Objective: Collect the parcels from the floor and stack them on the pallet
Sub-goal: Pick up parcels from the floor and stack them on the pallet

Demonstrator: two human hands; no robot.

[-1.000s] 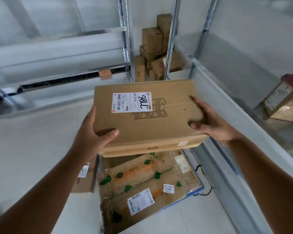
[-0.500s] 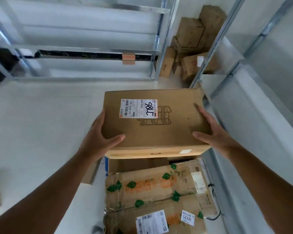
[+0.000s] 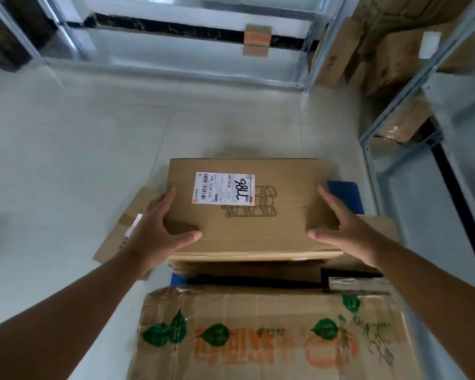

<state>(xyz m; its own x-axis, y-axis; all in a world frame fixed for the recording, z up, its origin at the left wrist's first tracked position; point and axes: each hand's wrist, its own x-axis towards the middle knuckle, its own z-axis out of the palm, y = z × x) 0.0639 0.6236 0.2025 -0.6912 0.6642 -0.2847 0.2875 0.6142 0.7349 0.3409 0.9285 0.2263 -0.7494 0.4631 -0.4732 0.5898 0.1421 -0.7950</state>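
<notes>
Now that the box has dropped from chest height onto the stack, both hands, left hand and right hand, clasp its sides, fingers straight; release seems next.

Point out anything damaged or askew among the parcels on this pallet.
The nearest box, the one printed with green leaves and orange lettering, looks battered: its top is creased and wrinkled, with crumpled tape along the far edge. The labelled box between the left hand and right hand looks intact and sits roughly square.
</notes>
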